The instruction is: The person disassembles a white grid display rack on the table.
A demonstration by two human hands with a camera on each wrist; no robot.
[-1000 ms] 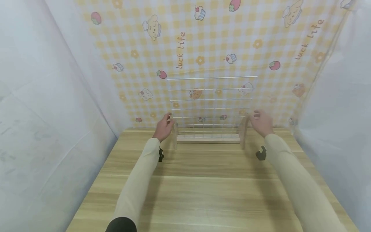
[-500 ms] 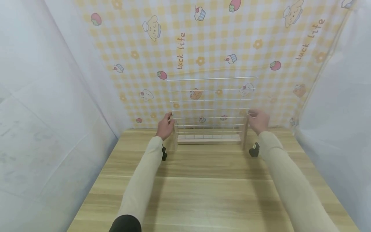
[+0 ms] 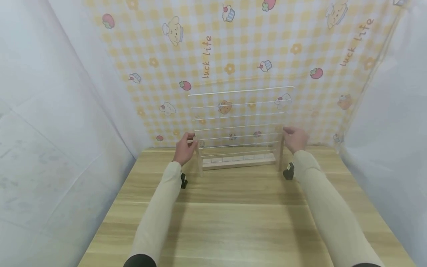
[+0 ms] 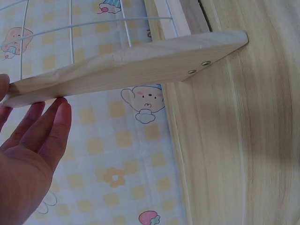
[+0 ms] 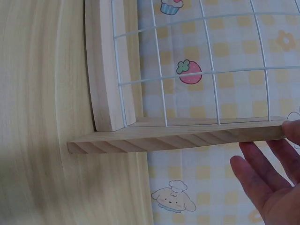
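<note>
A wire grid rack with wooden side boards (image 3: 279, 150) and a wooden base bar (image 3: 238, 162) stands at the back of the table, its left side nearer to me than its right. My left hand (image 3: 185, 148) pinches the upper end of the left side board (image 4: 126, 65), thumb on one face and fingertips on the other. Across from it, my right hand (image 3: 295, 139) grips the upper end of the right side board (image 5: 187, 140) the same way. White wires (image 5: 211, 72) run between the boards and rise above both hands. Two screw heads (image 4: 199, 67) show low on the left board.
Behind the rack hangs a yellow checked cloth (image 3: 247, 48) with cartoon prints. White sheets (image 3: 66, 129) close in both sides. The wood-grain tabletop (image 3: 233, 222) stretches from the rack toward me.
My right hand has come inward and taken hold of the right board. The rack's left side has swung toward me with my left hand, so the rack now stands at a slight angle.
</note>
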